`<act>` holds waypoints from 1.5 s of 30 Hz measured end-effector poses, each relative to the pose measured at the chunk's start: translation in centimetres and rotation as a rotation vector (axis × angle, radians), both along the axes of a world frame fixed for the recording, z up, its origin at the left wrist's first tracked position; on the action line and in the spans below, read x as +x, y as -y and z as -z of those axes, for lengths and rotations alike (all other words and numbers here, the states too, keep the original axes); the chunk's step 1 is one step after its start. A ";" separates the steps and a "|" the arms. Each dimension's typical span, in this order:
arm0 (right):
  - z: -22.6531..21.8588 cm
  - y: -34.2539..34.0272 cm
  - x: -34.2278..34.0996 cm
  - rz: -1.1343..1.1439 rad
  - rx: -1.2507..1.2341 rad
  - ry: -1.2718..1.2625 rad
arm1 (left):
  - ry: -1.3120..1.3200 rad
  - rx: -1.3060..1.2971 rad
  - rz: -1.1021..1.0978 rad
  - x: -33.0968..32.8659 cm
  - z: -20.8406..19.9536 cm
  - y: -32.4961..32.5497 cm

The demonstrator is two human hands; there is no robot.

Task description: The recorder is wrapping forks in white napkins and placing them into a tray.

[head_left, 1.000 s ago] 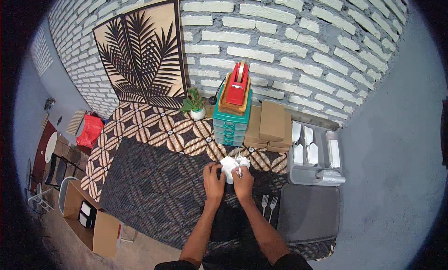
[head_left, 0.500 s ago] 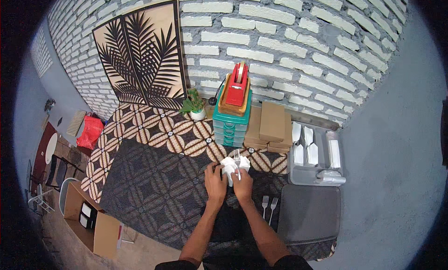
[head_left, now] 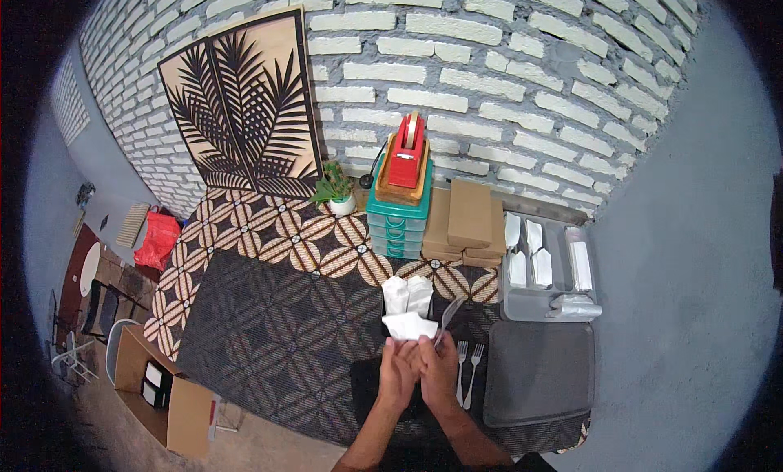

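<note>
Since the earlier frame, both hands have drawn back toward the body; the fork, upright over the white bundle before, now leans to the right, and a loose white napkin [head_left: 410, 326] shows ahead of the fingertips.

Right hand [head_left: 441, 376]: curled, closed around the lower part of the held fork [head_left: 451, 310], tines up and away. Left hand [head_left: 396, 381]: partly open, fingers bent, meeting the right hand; thumb at the napkin's near edge. Whether it grips the napkin, cannot tell.

Folded white papers [head_left: 407, 293] stand just beyond the napkin, close in front of the hands. To the right, two forks [head_left: 468, 376] lie side by side on the dark mat [head_left: 269, 329], next to a flat grey tray [head_left: 541, 374]. Behind that, a compartment tray [head_left: 526, 306] with white packets [head_left: 540, 268]. Brown cartons [head_left: 471, 215] are stacked beside teal drawers [head_left: 398, 219], a red tape dispenser [head_left: 407, 158] on top. Potted plant [head_left: 342, 204] to their left.

Held fork's handle end hidden by the right hand. Black patch under the wrists hard to make out. Forearms cut off at the lower edge.
</note>
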State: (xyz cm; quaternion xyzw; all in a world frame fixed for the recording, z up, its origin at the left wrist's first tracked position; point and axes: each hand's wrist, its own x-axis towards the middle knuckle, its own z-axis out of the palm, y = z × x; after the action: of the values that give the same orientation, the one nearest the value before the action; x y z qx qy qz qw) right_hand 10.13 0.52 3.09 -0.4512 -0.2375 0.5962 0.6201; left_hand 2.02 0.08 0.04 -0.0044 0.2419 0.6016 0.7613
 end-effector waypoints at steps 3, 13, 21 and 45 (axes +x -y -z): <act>-0.2 2.9 0.3 -0.002 -0.006 -0.023 | -0.212 0.047 -0.082 0.4 -0.4 0.3; -1.9 6.3 4.0 -0.238 -0.028 0.334 | -0.719 0.347 -0.094 -1.9 -4.5 2.5; -1.0 8.2 1.8 -0.204 0.117 0.486 | 0.143 0.391 -0.228 -1.0 -5.3 4.3; -4.4 10.5 5.1 -0.681 0.416 1.254 | 0.010 0.243 -0.054 -0.8 -6.4 5.8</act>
State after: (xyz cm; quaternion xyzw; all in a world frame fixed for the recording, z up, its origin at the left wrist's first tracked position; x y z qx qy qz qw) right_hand 15.22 -10.01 7.48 -0.4814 -0.7816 0.3289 0.2217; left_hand 1.19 -5.71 6.45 0.0783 0.1633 0.6466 0.7410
